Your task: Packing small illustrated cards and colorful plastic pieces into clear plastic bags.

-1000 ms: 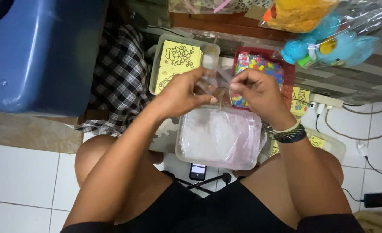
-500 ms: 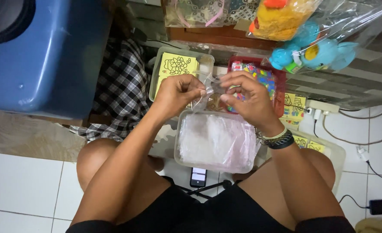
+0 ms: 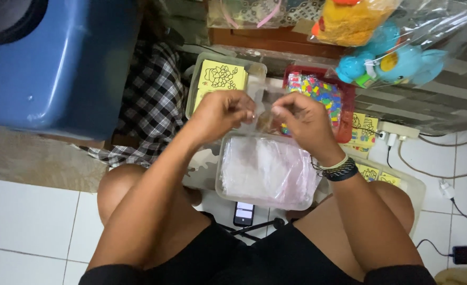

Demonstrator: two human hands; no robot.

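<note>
My left hand [image 3: 220,113] and my right hand [image 3: 303,122] are raised close together, both pinching a small clear plastic bag [image 3: 262,119] between the fingertips. What is inside the bag is too small to tell. Directly below the hands a clear plastic tub [image 3: 228,182] holds a stack of clear plastic bags [image 3: 268,166]. Beyond my left hand lies a clear tray with yellow picture cards [image 3: 220,78]. Beyond my right hand stands a red tray [image 3: 347,113] of small colourful pieces [image 3: 318,92]. Bracelets circle my right wrist.
A blue plastic container [image 3: 49,63] stands at the left beside a checked cloth [image 3: 149,100]. Bagged toys [image 3: 386,58] hang at the top right. A phone [image 3: 243,214] lies between my knees. A power strip [image 3: 397,129] and cables lie on the white tiles at right.
The view has shifted slightly downward. My hands stay together on the small bag, fingers working at it; the tub and trays have not moved.
</note>
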